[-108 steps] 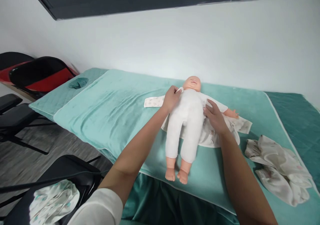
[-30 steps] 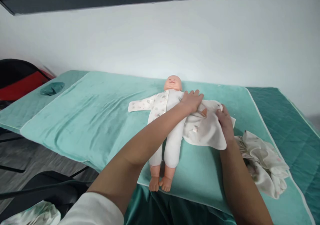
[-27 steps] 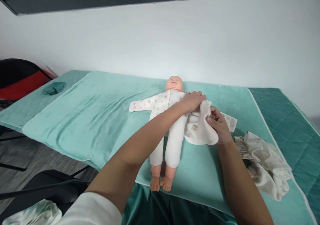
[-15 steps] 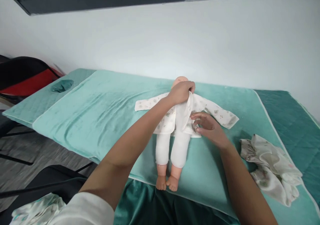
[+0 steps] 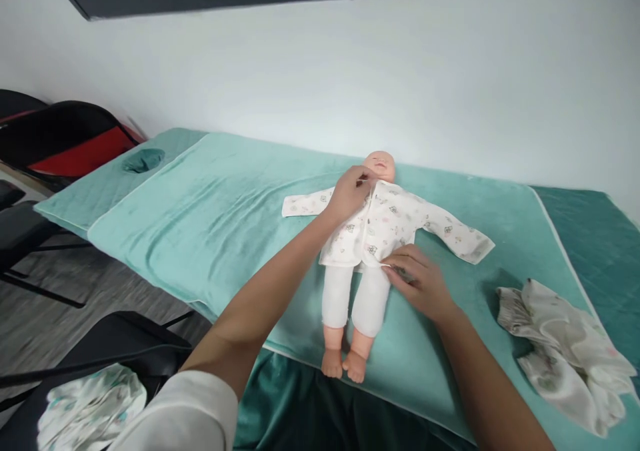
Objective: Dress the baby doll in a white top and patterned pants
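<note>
A baby doll (image 5: 381,165) lies on its back on the teal bed cover, its bare feet towards me. It wears a white printed baby jacket (image 5: 393,214) with both sleeves spread out; the front panels now meet along the middle of the chest. White cloth covers its legs. At the neckline, my left hand (image 5: 351,191) pinches the jacket's edge by the doll's chin. Lower down, my right hand (image 5: 419,279) grips the jacket's bottom hem between thumb and fingers, over the doll's hip.
Crumpled pale clothing (image 5: 565,351) lies on the bed cover (image 5: 240,191) at the right. A black chair (image 5: 125,337) at lower left holds a printed cloth (image 5: 93,404). Black-and-red chairs (image 5: 75,137) stand beyond the bed's left end, near a face hole (image 5: 143,160). A white wall runs behind.
The jacket's front panel, folded back before, now lies flat over the chest. My left hand has moved off the doll's face to the collar; my right hand has closed on the hem.
</note>
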Tool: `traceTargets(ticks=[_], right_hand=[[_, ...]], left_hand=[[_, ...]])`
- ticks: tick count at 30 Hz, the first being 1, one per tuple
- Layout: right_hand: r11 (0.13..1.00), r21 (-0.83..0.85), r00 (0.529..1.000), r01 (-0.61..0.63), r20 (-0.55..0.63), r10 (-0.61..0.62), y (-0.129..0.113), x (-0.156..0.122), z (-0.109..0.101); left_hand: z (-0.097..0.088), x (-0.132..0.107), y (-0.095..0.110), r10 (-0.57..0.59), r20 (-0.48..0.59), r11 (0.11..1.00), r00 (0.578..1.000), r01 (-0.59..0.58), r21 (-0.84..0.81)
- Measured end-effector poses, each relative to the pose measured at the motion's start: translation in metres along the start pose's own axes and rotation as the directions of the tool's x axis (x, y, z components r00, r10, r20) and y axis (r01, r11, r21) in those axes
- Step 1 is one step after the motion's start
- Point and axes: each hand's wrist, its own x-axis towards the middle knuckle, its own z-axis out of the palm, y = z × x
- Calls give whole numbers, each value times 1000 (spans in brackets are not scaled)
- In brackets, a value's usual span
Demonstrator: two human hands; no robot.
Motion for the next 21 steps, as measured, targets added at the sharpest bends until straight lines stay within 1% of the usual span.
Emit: traceTargets(ticks=[2, 5, 8, 10, 13, 15, 17, 19, 21], right_hand=[[998, 63, 999, -20, -44, 23, -1, 0, -2], [988, 105, 988, -109, -101, 120, 0, 1, -5], [975, 103, 976, -196, -79, 204, 3, 1, -6], [970, 95, 971, -223, -61, 230, 5, 0, -5], [961, 84, 961, -262, -66, 268, 7, -8, -2], [947, 78, 947, -312, -56, 317, 6, -16, 1], [932, 75, 934, -353, -33, 356, 2, -25, 2], [927, 103, 931, -361, -18, 365, -3, -33, 3], [918, 179, 929, -355, -43, 368, -8, -40, 5]], left_hand=[[-3, -16, -3, -34, -54, 999, 998, 34, -8], [-10, -52, -12, -92, -121, 994, 988, 97, 44], [-17, -98, -24, -203, -172, 977, 964, 212, 37], [-23, -127, -30, -268, -148, 962, 952, 272, 2], [-32, -160, -34, -268, -60, 963, 962, 269, 14], [-38, -172, -35, -251, -11, 966, 968, 251, 54], [-42, -175, -37, -230, 16, 970, 973, 227, 91], [-43, -172, -42, -189, 4, 976, 982, 188, 106], [-43, -164, -51, -143, -50, 981, 988, 148, 123]])
